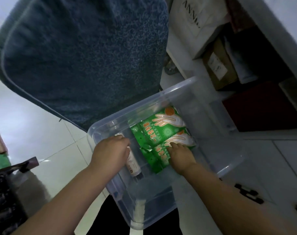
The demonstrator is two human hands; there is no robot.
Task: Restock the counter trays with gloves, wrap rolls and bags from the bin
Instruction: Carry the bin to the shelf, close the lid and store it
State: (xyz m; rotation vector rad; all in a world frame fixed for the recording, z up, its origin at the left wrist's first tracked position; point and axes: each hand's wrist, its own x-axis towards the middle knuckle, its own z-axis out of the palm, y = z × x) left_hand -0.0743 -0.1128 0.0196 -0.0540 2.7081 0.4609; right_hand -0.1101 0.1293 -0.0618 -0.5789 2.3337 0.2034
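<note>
A clear plastic bin point(232, 168) sits low in front of me. Inside lie two green glove packs: one point(161, 122) toward the far end, another point(157, 160) nearer. My right hand point(181, 156) rests on the nearer pack, fingers curled down onto its top edge. A white wrap roll point(133, 165) lies along the bin's left wall. My left hand point(112, 153) is closed over the roll's upper part, covering it.
A blue-grey padded seat point(80, 61) looms over the bin's far left. White shelving point(229, 65) with boxes stands at the right. Black clips point(249, 194) lie on the pale tiled floor at right. Dark bags point(7, 192) crowd the lower left.
</note>
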